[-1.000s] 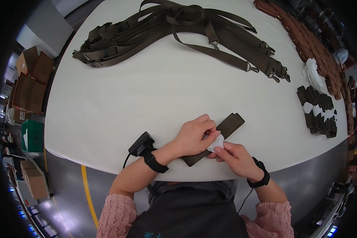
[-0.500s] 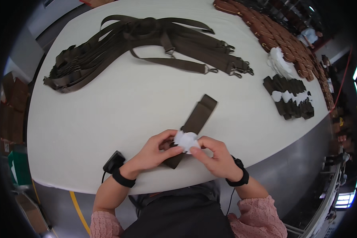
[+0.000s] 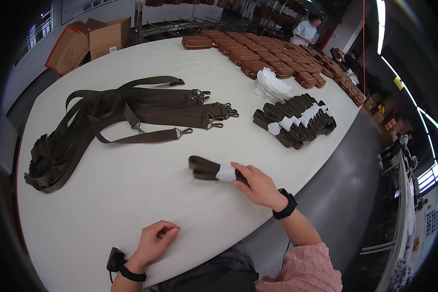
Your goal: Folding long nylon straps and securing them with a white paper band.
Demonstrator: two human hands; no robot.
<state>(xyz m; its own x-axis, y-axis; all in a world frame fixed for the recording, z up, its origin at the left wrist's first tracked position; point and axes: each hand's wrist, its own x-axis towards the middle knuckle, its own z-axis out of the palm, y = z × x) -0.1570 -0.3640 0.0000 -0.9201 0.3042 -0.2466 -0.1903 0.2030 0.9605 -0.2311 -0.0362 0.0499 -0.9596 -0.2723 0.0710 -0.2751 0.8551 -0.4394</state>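
Observation:
My right hand [image 3: 262, 189] is closed on one end of a folded dark olive strap [image 3: 203, 169], holding it over the table. A white wrapper [image 3: 226, 173] goes round the strap's middle, and its looped end points left. Near the table's front edge, my left hand [image 3: 155, 240] is apart from the strap, its fingers curled in with nothing seen in them. To the right lies a row of similar folded straps [image 3: 265, 118] with white wrappers. Behind that row sits a pile of white wrappers [image 3: 272, 86].
Long unfolded straps [image 3: 153, 114] with metal clips are heaped on the table's left side. Many brown zippered cases [image 3: 258, 66] cover the far right. A black device [image 3: 115, 259] is beside my left wrist. Cardboard boxes [image 3: 110, 40] and another person [image 3: 304, 32] are beyond the table.
Both hands were on the wrapper; now the left has let go and drawn back left. My right hand has lifted and turned the wrapped strap. The view has swung up and right.

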